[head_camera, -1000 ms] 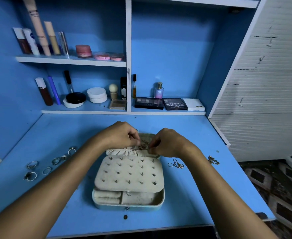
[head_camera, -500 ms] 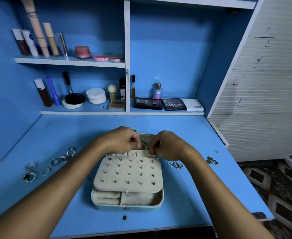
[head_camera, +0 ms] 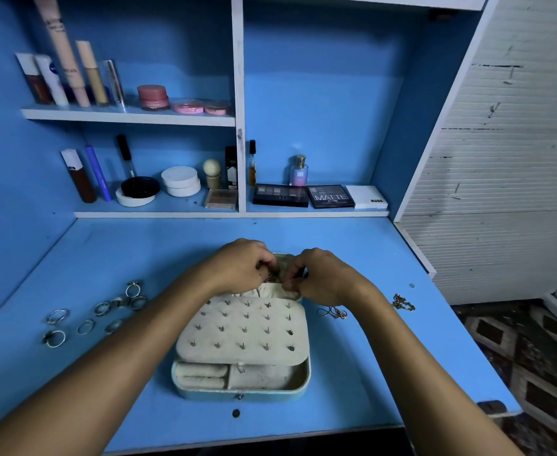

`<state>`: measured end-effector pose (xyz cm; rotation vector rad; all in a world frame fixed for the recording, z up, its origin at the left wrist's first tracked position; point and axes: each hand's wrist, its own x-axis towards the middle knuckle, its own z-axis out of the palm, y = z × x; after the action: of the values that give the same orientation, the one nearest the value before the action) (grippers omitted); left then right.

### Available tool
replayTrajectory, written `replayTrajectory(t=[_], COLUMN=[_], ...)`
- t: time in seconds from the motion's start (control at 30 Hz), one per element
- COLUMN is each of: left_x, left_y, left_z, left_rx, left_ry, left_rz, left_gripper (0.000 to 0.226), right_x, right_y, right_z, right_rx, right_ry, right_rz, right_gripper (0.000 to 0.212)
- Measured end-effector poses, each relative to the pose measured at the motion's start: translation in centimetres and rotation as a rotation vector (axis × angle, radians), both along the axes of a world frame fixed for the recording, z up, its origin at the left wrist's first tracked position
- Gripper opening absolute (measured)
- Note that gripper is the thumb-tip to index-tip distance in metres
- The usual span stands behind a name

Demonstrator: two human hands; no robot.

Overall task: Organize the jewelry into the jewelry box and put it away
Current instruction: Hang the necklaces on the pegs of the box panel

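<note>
Since a second ago, both hands have been shifted slightly toward the far end of the jewelry box (head_camera: pixel 241 388), and the bunched cream pocket edge is now partly covered by them.

From the head view, the jewelry box is seen lying open near the middle of the tabletop (head_camera: pixel 352 251), close to its front edge. Its cream earring panel (head_camera: pixel 242 330), studded with rows of small posts, is laid over most of the tray, and the ring rolls (head_camera: pixel 201 376) are exposed at the near left corner of the box. The left hand (head_camera: pixel 237 268) is held over the far end of the box with its fingers curled, pinching a small dark tangle of chain (head_camera: pixel 273 276). The right hand (head_camera: pixel 323 276) is curled likewise, its fingertips pinched on the cream pocket (head_camera: pixel 270 291) just beside the chain. A group of rings (head_camera: pixel 106 312) is spread toward the tabletop's left edge. A loose necklace (head_camera: pixel 334 312) lies just right of the box, partly hidden by the right wrist, and another chain piece (head_camera: pixel 403 302) rests nearer the right edge. Cosmetics are lined up on the shelves (head_camera: pixel 132 115) behind.
</note>
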<state>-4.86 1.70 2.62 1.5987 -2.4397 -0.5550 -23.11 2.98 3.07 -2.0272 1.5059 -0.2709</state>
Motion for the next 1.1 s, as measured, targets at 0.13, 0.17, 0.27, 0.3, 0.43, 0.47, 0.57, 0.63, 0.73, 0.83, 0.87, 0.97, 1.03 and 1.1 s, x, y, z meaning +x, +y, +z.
replayTrajectory(t=[0.13,0.17,0.27,0.3,0.43,0.47,0.57,0.63,0.73,0.83,0.87,0.97,1.03,1.1], left_x=[-0.3,-0.3,-0.3,-0.4,-0.7,-0.8,-1.1,-1.2,-1.1,-1.0,-1.0,-0.8,-0.7,-0.6], left_y=[0.8,0.9,1.1,1.2,1.5,1.5,1.6,1.7,1.7,1.7,1.7,1.7,1.6,1.5], left_z=[0.5,0.6,0.9,1.0,1.4,1.5,1.7,1.8,1.9,1.8,1.7,1.5,1.3,1.2], left_rx=[0.029,0.046,0.087,0.097,0.148,0.164,0.182,0.177,0.158,0.131,0.117,0.081,0.071,0.063], left_ry=[0.003,-0.003,-0.017,-0.032,-0.048,-0.048,-0.065,-0.069,-0.084,-0.081,-0.082,-0.093,-0.079,-0.066], left_rz=[0.015,0.026,0.049,0.051,0.072,0.074,0.072,0.074,0.069,0.075,0.072,0.062,0.068,0.07], left_gripper=[0.021,0.021,0.022,0.023,0.037,0.037,0.03,0.029,0.016,0.012,0.012,0.015,0.017,0.017], right_x=[-0.1,-0.1,-0.1,-0.1,0.0,0.0,0.0,0.1,0.2,0.5,0.6,0.7,0.7,0.6], right_y=[0.1,0.1,0.1,0.1,0.1,0.1,0.2,0.3,0.3,0.3,0.3,0.4,0.4,0.5], right_z=[0.0,0.1,0.1,0.1,0.2,0.2,0.3,0.3,0.2,0.0,0.0,0.0,-0.1,-0.2], right_rx=[0.001,0.003,0.008,0.009,0.015,0.016,0.018,0.017,0.002,-0.027,-0.034,-0.035,-0.049,-0.068], right_ry=[-0.005,-0.007,-0.014,-0.015,-0.017,-0.018,-0.018,-0.017,-0.015,0.002,0.01,0.028,0.022,-0.005], right_rz=[0.002,0.004,0.008,0.009,0.005,0.002,-0.006,-0.012,-0.025,-0.043,-0.045,-0.045,-0.049,-0.062], right_gripper=[0.032,0.031,0.028,0.027,0.026,0.026,0.028,0.03,0.031,0.031,0.031,0.028,0.021,0.012])
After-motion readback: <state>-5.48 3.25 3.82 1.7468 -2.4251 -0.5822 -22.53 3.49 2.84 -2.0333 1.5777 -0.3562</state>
